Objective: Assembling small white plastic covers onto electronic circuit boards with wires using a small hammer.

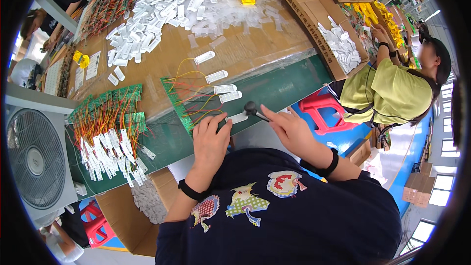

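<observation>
My right hand (293, 128) is closed round the thin metal handle of a small mallet (251, 108) with a round black head. That head is over the right end of a narrow white strip (238, 118) at the green table's front edge. Closed fingers of my left hand (210, 140) pinch the strip's left end, with something dark at the fingertips that I cannot make out. Just beyond lies a green circuit board panel (175, 102). Red and yellow wires run from it to several white lamp pieces (216, 76) laid in a row.
Wired circuit boards (110, 113) hang at the left beside a fan (35, 159). White plastic covers (140, 29) and clear pieces (221, 14) are heaped at the back. A cardboard box (314, 24) stands back right. A co-worker (392, 88) works at the right near a red stool (321, 113).
</observation>
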Available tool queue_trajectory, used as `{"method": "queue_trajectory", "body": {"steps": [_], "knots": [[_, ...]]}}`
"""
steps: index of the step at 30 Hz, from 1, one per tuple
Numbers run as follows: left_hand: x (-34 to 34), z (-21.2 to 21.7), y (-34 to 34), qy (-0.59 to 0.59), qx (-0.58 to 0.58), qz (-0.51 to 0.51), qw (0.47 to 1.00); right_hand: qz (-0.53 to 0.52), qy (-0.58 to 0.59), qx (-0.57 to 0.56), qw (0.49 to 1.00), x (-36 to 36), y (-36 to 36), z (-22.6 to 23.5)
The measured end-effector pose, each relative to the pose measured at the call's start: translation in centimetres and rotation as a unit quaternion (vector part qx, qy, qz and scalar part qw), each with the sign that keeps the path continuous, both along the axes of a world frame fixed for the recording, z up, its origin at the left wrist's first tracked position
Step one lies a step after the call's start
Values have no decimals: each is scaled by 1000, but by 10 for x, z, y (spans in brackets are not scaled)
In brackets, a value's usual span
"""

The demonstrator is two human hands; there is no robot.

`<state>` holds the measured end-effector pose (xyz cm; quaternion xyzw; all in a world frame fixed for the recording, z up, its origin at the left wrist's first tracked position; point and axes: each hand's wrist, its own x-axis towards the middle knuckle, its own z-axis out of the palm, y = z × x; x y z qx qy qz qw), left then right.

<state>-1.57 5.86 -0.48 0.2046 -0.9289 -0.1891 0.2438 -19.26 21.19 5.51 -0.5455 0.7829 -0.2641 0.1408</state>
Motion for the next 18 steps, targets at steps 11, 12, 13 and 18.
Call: {"method": "queue_trajectory", "body": {"steps": [11,12,13,18], "knots": [[1,0,0,8,22,-3,1000,-6,58,4,998,17,3,-14],[1,1,1,8,23,-2,1000,-5,57,4,998,17,3,-12],[2,3,2,13,73,19,997,-6,38,-18,999,17,1,-10],[5,-1,1,22,142,35,989,57,-48,-108,991,23,-4,-24]]}}
